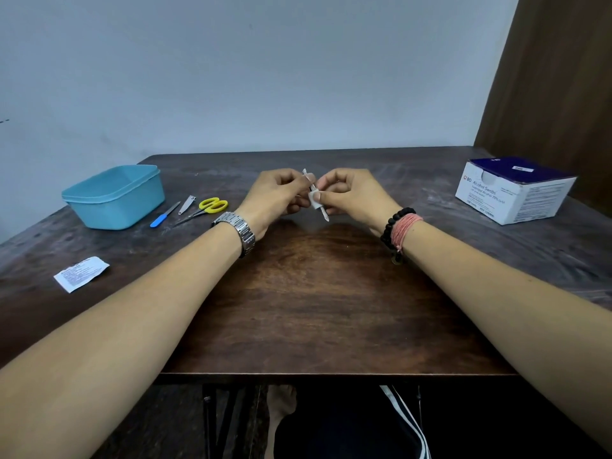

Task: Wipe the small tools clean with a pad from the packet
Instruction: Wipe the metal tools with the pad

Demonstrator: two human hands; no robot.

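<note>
Metal tool point(324, 215) held above table point(298, 309) centre, long axis tilted, near tip pointing down-right. Left hand point(276, 197) pinching upper end; right hand point(351, 197) pinching white pad point(314, 197) around shaft. Blue tub point(114, 197) far left, contents not visible. Swab box point(515, 190) right, torn packet point(81, 273) left. Dark wood, pale wall.

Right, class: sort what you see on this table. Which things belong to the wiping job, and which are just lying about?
Belonging to the job:
white wipe pad
slim metal tool being wiped
blue-handled nail file
silver nail clipper
yellow-handled scissors
white and blue alcohol swab box
torn white packet

Just lying about:
light blue plastic tub
</note>
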